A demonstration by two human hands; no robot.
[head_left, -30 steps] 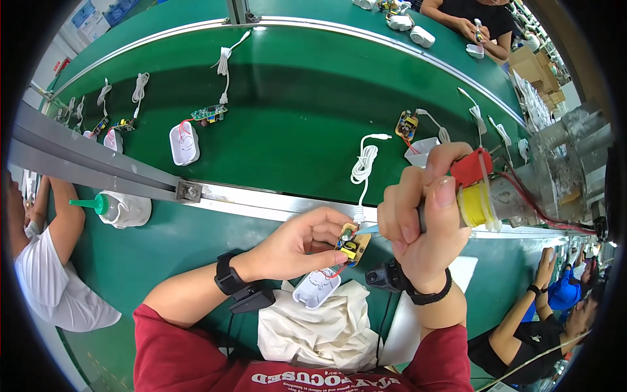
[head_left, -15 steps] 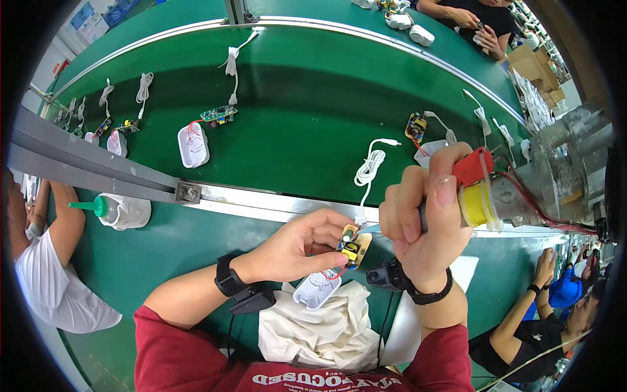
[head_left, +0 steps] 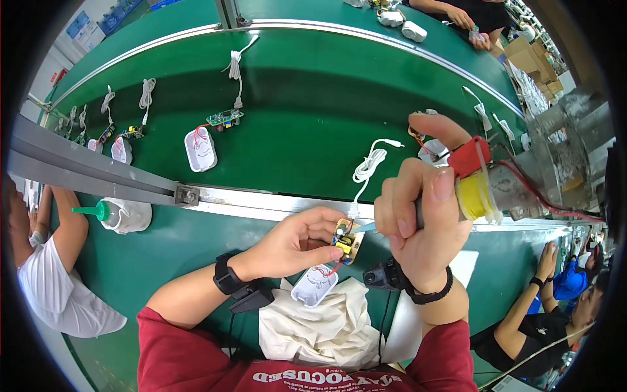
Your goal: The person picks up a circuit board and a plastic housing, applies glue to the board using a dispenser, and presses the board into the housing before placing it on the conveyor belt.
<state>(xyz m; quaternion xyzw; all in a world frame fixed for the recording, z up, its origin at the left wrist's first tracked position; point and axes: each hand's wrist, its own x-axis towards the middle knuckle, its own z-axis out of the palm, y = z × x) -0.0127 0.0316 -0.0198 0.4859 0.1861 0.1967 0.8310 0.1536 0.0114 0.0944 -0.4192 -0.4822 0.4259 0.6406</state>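
My left hand (head_left: 294, 243) pinches a small circuit board (head_left: 347, 242) with a yellow transformer by its left edge. Red wires run from the board to an open white plastic housing (head_left: 315, 285) just below it. A coiled white cable (head_left: 370, 164) leads up from the board onto the green surface beyond the metal rail. My right hand (head_left: 424, 219) is wrapped round a grey cylindrical dispensing tool (head_left: 506, 186) with a yellow band and a red switch block (head_left: 471, 157). Its index finger is raised above the block. The tool's pale blue tapered tip (head_left: 366, 227) reaches the board's upper part.
A beige cloth (head_left: 313, 323) lies under the housing. White housings (head_left: 200, 149) with wired boards and cables rest along the green surface (head_left: 294, 130). A bottle with a green nozzle (head_left: 124, 214) stands left. A metal post (head_left: 98, 160) crosses the left side. Other people sit around.
My right index finger has lifted from the red switch block. The board and housing have shifted slightly left. Parts on the far green surface at left appear slightly farther right.
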